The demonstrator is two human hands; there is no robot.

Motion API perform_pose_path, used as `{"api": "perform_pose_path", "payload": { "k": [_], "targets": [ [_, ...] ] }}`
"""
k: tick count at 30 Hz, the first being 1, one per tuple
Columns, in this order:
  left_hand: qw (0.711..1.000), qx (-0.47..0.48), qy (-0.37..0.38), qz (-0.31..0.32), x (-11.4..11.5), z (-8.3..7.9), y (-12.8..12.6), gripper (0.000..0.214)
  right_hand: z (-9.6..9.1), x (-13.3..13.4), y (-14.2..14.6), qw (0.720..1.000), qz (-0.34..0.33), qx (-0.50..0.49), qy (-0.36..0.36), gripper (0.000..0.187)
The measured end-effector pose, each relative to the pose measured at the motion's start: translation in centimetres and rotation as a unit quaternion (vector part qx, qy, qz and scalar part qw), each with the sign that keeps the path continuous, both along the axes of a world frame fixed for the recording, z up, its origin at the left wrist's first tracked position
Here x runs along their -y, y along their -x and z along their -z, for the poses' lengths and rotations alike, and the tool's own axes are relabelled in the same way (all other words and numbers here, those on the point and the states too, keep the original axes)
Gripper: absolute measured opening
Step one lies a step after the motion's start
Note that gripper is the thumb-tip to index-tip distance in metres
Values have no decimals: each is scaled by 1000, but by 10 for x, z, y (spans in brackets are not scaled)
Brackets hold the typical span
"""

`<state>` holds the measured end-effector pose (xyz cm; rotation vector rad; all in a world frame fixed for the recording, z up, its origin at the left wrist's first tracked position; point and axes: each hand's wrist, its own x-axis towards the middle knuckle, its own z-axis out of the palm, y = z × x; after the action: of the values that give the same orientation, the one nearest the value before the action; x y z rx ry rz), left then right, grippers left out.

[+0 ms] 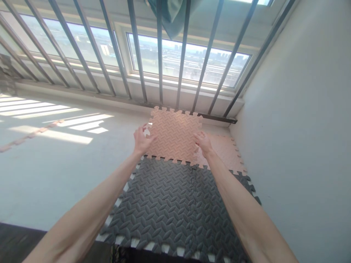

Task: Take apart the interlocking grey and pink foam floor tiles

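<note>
Both hands are on a pink foam floor tile (pixel 175 135) with toothed puzzle edges and a raised tread pattern. My left hand (pixel 142 140) grips its left edge, fingers curled around the side and thumb over the top. At its right edge, my right hand (pixel 203 142) has its fingers closed on the rim. The held tile's near teeth lie along the far edge of a dark grey foam tile (pixel 156 197); whether they interlock, I cannot tell. A second pink tile (pixel 225 149) lies to the right, partly behind my right hand, beside the wall.
Another dark grey tile (pixel 211 212) joins the first on the right. Metal railing bars (pixel 182 54) stand in front of windows (pixel 175 54) at the back. A white wall (pixel 301 128) rises at right. On the pale floor (pixel 68 171) at left lies a pink toothed strip (pixel 33 134).
</note>
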<state>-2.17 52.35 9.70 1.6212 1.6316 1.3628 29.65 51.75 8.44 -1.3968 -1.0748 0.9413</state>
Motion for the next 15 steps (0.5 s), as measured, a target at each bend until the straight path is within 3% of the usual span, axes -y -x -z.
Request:
{"api": "perform_pose_path", "payload": {
  "k": [2, 5, 8, 11, 15],
  "targets": [
    [991, -101, -90, -9, 38, 11, -13, 43, -6, -5, 6, 999, -13, -36, -6, 69],
    [953, -213, -108, 184, 106, 37, -37, 27, -8, -2, 6, 997, -39, -70, -10, 64],
    [912, -293, -82, 273, 156, 60, -59, 39, -1, 12, 5, 996, -28, -87, 8, 66],
    [899, -340, -76, 265, 174, 73, -70, 50, 11, 22, 9, 996, -15, -83, 5, 69],
    [894, -358, -70, 258, 172, 73, -71, 50, 22, 19, 18, 997, -10, -73, -33, 71]
  ]
}}
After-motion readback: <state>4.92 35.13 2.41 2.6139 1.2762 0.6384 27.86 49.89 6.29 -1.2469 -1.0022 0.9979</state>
